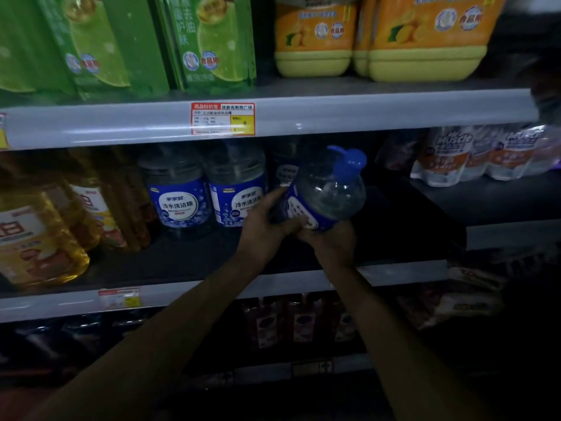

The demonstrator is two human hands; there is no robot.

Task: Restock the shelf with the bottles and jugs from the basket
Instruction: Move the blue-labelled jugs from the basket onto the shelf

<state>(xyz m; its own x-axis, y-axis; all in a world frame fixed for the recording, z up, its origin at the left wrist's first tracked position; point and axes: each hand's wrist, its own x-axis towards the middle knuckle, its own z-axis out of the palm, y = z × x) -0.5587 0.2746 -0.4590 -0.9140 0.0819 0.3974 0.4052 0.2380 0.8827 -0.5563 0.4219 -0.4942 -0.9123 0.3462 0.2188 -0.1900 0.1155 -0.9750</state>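
Head view: my left hand (263, 221) and right hand (329, 238) both grip the clear blue-capped jug (324, 192), tilted right, over the middle shelf (212, 259). Angled to clear the upper shelf edge (273, 117); gap sits right of two matching jugs (206, 192). Basket not visible

Jug (326, 192) base hidden by right hand (332, 243), price tag (223, 118) print unreadable

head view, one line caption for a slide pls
Left hand and right hand hold a tilted blue-capped detergent jug beside matching jugs on the middle shelf.
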